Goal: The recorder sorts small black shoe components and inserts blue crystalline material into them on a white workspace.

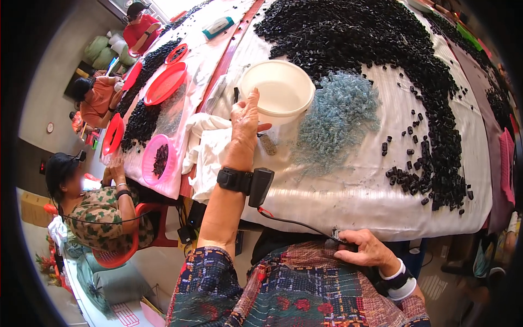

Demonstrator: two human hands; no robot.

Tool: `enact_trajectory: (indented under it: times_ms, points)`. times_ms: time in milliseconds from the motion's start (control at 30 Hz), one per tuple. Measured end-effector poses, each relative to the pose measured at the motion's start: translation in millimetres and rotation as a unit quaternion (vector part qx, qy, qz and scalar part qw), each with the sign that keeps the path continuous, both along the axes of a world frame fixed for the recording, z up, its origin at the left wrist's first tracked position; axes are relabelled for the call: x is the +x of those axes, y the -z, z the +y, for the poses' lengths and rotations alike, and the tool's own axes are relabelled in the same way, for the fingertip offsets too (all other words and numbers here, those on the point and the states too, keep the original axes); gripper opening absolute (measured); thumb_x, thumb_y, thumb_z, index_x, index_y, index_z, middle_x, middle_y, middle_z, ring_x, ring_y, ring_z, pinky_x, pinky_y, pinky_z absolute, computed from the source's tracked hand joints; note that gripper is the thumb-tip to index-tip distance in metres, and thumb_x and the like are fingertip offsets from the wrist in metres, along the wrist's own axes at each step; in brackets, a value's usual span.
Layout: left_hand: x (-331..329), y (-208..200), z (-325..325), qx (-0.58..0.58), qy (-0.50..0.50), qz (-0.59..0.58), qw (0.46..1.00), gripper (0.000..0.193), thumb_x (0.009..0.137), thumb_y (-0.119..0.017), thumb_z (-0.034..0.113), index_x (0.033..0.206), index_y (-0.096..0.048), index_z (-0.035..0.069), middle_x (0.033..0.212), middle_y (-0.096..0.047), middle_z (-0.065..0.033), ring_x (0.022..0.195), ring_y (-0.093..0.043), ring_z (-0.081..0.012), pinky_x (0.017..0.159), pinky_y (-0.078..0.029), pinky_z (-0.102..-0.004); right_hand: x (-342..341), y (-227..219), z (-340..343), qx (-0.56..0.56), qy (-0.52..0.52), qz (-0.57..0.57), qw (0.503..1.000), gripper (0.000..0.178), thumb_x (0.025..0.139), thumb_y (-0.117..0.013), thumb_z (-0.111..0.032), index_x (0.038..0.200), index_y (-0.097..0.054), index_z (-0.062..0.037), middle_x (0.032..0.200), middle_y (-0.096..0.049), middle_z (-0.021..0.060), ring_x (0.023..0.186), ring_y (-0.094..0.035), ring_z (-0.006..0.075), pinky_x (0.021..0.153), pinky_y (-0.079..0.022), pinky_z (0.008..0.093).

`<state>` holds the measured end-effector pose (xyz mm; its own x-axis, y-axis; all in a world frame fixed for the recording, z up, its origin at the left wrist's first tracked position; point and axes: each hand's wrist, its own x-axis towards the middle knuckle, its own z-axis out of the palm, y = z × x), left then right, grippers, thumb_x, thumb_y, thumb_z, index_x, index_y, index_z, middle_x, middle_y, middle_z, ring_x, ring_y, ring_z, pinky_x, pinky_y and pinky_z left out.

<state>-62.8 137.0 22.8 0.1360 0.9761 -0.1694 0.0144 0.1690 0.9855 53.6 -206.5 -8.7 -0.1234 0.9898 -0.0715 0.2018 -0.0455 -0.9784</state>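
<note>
Apparently early stage: bowl (289, 110) unfilled; clear pieces (343, 111) and black pieces (354, 32) loose on counter (348, 201). Left hand (245, 117) at bowl's rim, grip unclear; right hand (366, 248) partly curled, hold unclear.

Head view | head-worn left fisheye | faces down and forward — worktable (348, 210) near below

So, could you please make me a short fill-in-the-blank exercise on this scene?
1. The left hand, at the pale bowl, has a wristband coloured ____.
2. In the picture, the heap of small bluish pieces lies to the bowl's ____.
3. The person in the camouflage-patterned top sits on a chair coloured ____.
4. Beside that person, some dark pieces lie in a basket coloured ____.

Missing words: black; right; red; pink.
</note>
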Motion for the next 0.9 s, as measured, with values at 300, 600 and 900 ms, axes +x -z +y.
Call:
enact_trajectory:
  times_ms: [300,600,900]
  points:
    - [-24.1,-17.4,-8.4,0.038,0.071,0.08,0.993,0.07,0.078,-0.052,0.065,0.116,-0.053,0.006,0.105,-0.059,-0.0075,0.091,-0.054,-0.0168,0.057,-0.046,-0.0296,-2.1,-9.2,5.1,-0.036,-0.016,-0.013,0.999,0.028,0.074,-0.07,-0.016,0.092,-0.058,0.0009,0.06,-0.052,0.0079,0.051,-0.048,0.0144,0.049,-0.039,0.0281]
    - [-101.9,-31.1,-23.9,0.126,-0.051,0.016,0.991,0.046,0.082,-0.063,0.044,0.107,-0.057,0.006,0.097,-0.056,-0.0052,0.084,-0.053,-0.0139,0.059,-0.046,-0.0256,-22.2,-20.1,12.6,0.008,-0.053,-0.024,0.998,0.024,0.076,-0.066,-0.01,0.094,-0.056,0.0015,0.07,-0.055,0.0157,0.057,-0.052,0.0264,0.055,-0.042,0.0314]
    - [-106.4,-40.2,-36.1,0.171,-0.06,-0.008,0.983,0.033,0.08,-0.068,0.035,0.094,-0.061,0.006,0.083,-0.06,0.0004,0.068,-0.05,-0.0063,0.056,-0.041,-0.0219,-26.9,-14.6,7.2,-0.004,-0.06,-0.02,0.998,0.026,0.075,-0.068,-0.012,0.094,-0.056,0.0021,0.071,-0.057,0.0152,0.058,-0.053,0.0238,0.056,-0.042,0.0308]
